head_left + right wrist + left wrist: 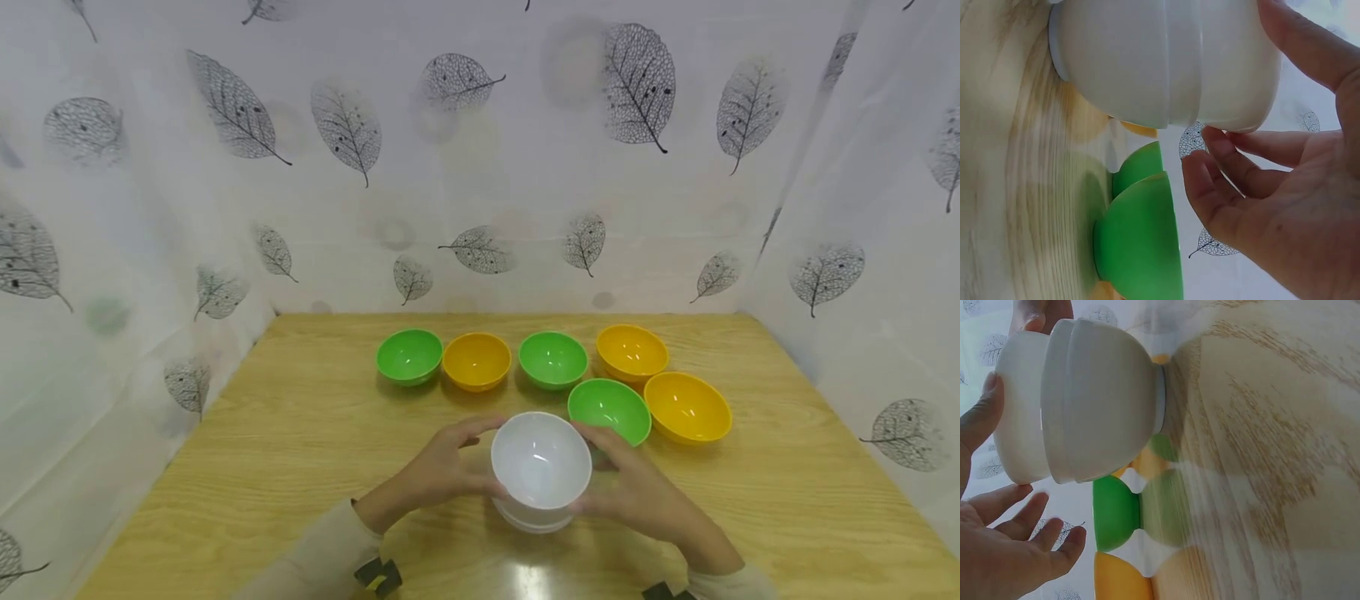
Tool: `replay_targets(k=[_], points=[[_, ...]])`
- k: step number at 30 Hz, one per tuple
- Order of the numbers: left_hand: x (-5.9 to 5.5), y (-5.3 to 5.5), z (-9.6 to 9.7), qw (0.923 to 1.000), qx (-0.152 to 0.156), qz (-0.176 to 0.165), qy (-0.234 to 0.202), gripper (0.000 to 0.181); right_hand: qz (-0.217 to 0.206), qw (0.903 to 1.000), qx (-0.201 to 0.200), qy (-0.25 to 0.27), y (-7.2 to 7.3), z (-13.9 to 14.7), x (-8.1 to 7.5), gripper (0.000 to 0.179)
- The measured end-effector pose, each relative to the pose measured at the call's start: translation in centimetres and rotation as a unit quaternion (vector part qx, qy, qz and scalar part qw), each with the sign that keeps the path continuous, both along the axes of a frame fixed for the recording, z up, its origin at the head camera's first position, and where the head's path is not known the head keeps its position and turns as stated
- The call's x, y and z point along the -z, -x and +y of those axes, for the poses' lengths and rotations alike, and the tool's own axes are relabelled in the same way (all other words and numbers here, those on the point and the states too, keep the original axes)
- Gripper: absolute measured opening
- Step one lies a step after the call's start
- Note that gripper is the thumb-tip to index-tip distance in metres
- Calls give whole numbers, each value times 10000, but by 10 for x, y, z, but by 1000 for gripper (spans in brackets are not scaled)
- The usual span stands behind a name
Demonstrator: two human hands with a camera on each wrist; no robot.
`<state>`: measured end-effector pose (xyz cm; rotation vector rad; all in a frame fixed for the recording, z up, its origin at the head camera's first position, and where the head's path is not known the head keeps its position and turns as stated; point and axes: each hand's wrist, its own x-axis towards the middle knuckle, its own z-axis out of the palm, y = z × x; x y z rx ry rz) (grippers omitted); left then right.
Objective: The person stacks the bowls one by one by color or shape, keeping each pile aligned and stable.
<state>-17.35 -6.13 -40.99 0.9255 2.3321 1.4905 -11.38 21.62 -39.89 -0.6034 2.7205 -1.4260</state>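
Note:
A white bowl (542, 460) is at the front middle of the table, nested in the top of a lower white bowl (1107, 403) that stands on the wood. My left hand (441, 468) holds the upper bowl from its left side, thumb near and index finger far along the wall. Opposite it, my right hand (639, 492) grips the same bowl between thumb and fingers. In the right wrist view the thumb (1310, 44) lies against the upper wall, with the fingertips beneath the bowl's side. The remaining left fingers (1038, 540) spread loosely off the bowl.
Behind stand a green bowl (409, 358), an orange bowl (477, 362), another green bowl (553, 361) and a yellow bowl (632, 353). Nearer, a green bowl (609, 410) and a yellow bowl (687, 408) sit right of the white stack. A leaf-print curtain (495, 192) borders the table.

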Motion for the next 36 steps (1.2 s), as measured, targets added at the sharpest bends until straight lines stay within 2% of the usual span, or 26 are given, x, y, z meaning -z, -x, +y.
replay_targets(k=[7,15,18,22,36], points=[[3,0,1,9996,78,140,239,83,113,9997,-146,-129,-1,-2,3,87],[8,-1,1,9994,94,122,323,83,-192,9996,-68,-193,-3,-5,4,91],[10,-2,1,9994,107,124,319,82,-161,9997,-103,-153,-4,-6,5,91],[9,-3,1,9994,127,105,317,81,-71,9998,-158,-105,-6,-7,5,91],[10,-3,0,9989,139,100,425,81,-153,9997,-178,-105,-4,-6,6,90]])
